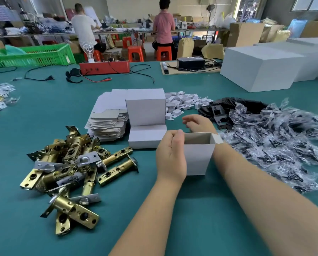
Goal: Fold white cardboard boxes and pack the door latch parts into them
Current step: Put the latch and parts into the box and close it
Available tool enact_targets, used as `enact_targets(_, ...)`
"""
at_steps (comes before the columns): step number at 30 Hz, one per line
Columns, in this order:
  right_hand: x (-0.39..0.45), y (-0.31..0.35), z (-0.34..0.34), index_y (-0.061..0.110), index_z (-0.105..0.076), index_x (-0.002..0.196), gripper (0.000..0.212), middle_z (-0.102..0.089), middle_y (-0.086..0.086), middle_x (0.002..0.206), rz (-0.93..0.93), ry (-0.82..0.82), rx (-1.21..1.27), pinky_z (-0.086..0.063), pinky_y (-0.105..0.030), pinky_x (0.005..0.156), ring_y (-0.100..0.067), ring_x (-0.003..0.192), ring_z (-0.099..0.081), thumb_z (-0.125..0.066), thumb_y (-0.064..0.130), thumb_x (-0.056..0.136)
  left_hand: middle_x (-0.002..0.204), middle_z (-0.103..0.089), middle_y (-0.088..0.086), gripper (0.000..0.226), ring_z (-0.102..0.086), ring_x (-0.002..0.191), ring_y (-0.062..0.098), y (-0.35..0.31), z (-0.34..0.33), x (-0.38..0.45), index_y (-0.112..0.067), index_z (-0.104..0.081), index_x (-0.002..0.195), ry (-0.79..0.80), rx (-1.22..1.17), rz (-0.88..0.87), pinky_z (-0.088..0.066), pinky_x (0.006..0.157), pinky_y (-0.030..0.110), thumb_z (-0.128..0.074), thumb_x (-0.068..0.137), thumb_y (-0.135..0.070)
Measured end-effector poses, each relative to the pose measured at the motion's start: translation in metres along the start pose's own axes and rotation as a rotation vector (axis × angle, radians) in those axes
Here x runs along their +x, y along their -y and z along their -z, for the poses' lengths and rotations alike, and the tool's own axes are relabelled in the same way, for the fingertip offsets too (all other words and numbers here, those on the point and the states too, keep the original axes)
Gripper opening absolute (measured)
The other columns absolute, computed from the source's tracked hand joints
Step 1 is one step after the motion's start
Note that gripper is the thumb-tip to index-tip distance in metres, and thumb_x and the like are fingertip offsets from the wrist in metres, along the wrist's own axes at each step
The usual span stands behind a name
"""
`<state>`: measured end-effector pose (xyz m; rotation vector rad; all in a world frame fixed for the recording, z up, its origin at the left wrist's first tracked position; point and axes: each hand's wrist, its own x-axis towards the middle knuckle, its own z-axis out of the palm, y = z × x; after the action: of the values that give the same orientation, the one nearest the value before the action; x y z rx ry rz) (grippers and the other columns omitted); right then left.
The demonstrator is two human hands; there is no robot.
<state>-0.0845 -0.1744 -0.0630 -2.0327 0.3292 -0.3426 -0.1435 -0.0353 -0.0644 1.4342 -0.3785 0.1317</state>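
Observation:
A small white cardboard box (197, 157) stands upright on the green table, its top open. My left hand (171, 154) grips its left wall, fingers curled over the rim. My right hand (200, 123) hovers behind the box with fingers relaxed, holding nothing. Brass door latches (69, 169) lie heaped to the left. Flat box blanks (108, 119) are stacked behind, beside two folded white boxes (146, 111). Black strike plates (219, 112) and clear bags of screws (276, 143) spread out on the right.
Small white cardboard inserts (184, 103) lie behind the folded boxes. Large white cartons (261, 71) stand at the far right. A red tester box (104, 67) with cables and a green crate (32, 55) sit at the back. Two people work at a distant bench.

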Motion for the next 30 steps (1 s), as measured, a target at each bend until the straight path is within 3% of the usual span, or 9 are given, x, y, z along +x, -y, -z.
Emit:
enact_targets(2,0.024,-0.008,-0.003,0.009,-0.055,0.132,0.045,-0.056,-0.008,0.134,0.14,0.131,-0.498,-0.036,-0.026,0.099,-0.02,0.12,-0.051,-0.045,-0.001,0.088,0.07,-0.053,-0.015,0.038,-0.049,0.072,0.003,0.0,0.002,0.0,-0.023,-0.054,0.071,0.002,0.033,-0.027,-0.036,0.066,0.016,-0.035,0.079,-0.056)
enact_targets(4,0.044,-0.009,-0.007,0.008,-0.039,0.144,0.06,-0.035,-0.011,0.151,0.235,0.195,-0.704,-0.022,-0.027,0.11,-0.024,0.138,-0.032,-0.046,-0.004,0.086,0.071,-0.05,-0.015,0.033,-0.047,0.075,0.005,-0.001,0.003,0.0,-0.027,-0.049,0.068,0.009,0.076,-0.047,-0.035,0.067,0.017,-0.033,0.081,-0.053)
enact_targets(8,0.07,-0.006,-0.021,0.008,-0.01,0.152,0.073,-0.006,-0.008,0.161,0.271,0.284,-0.87,-0.01,-0.031,0.116,-0.024,0.148,-0.006,-0.042,-0.005,0.088,0.07,-0.05,-0.021,0.033,-0.048,0.077,0.006,0.002,0.004,-0.001,-0.026,-0.049,0.068,0.016,0.087,-0.035,-0.035,0.067,0.014,-0.034,0.081,-0.052)
enact_targets(12,0.085,-0.004,-0.029,0.013,-0.006,0.153,0.075,0.001,-0.004,0.161,0.226,0.32,-0.915,-0.011,-0.036,0.119,-0.023,0.148,-0.002,-0.039,-0.006,0.089,0.073,-0.05,-0.014,0.031,-0.048,0.075,0.005,0.002,0.005,0.002,-0.027,-0.049,0.068,0.0,0.059,-0.021,-0.035,0.066,0.012,-0.035,0.079,-0.053)
enact_targets(15,0.089,-0.008,-0.033,0.015,-0.015,0.152,0.07,-0.009,-0.004,0.161,0.173,0.345,-0.854,-0.018,-0.038,0.117,-0.021,0.147,-0.009,-0.036,-0.005,0.089,0.075,-0.051,-0.012,0.029,-0.048,0.076,0.003,0.001,0.006,0.004,-0.031,-0.05,0.068,0.002,0.076,-0.012,-0.036,0.066,0.013,-0.036,0.078,-0.054)
enact_targets(18,0.09,-0.009,-0.031,0.011,-0.036,0.142,0.057,-0.039,-0.014,0.147,0.208,0.219,-0.908,-0.03,-0.039,0.106,-0.03,0.134,-0.032,-0.039,-0.002,0.087,0.074,-0.051,-0.014,0.026,-0.049,0.076,0.003,0.002,0.004,0.004,-0.034,-0.05,0.067,-0.011,0.085,-0.017,-0.036,0.066,0.012,-0.037,0.077,-0.054)
enact_targets(22,0.086,-0.005,-0.019,0.007,-0.058,0.102,0.02,-0.057,-0.02,0.118,0.298,0.19,-1.148,-0.035,-0.034,0.09,-0.033,0.111,-0.049,-0.04,0.01,0.095,0.068,-0.048,-0.018,0.026,-0.047,0.073,0.004,0.004,0.004,0.007,-0.033,-0.047,0.064,-0.023,0.083,-0.023,-0.034,0.065,0.016,-0.037,0.077,-0.053)
enact_targets(24,0.08,-0.004,-0.011,0.008,-0.057,0.085,0.018,-0.064,-0.019,0.106,0.32,0.191,-1.067,-0.039,-0.032,0.08,-0.033,0.1,-0.055,-0.045,0.016,0.095,0.065,-0.047,-0.02,0.024,-0.045,0.07,0.005,0.005,0.003,0.007,-0.036,-0.045,0.062,-0.023,0.082,-0.034,-0.033,0.063,0.017,-0.037,0.078,-0.052)
enact_targets(30,0.045,0.001,0.006,0.013,-0.058,0.111,0.027,-0.066,-0.001,0.094,0.092,0.013,-0.333,-0.043,-0.024,0.072,-0.016,0.085,-0.06,-0.063,0.02,0.085,0.061,-0.045,-0.021,0.026,-0.041,0.068,0.004,0.008,0.001,0.011,-0.038,-0.043,0.057,-0.016,0.063,-0.057,-0.031,0.061,0.014,-0.036,0.079,-0.051)
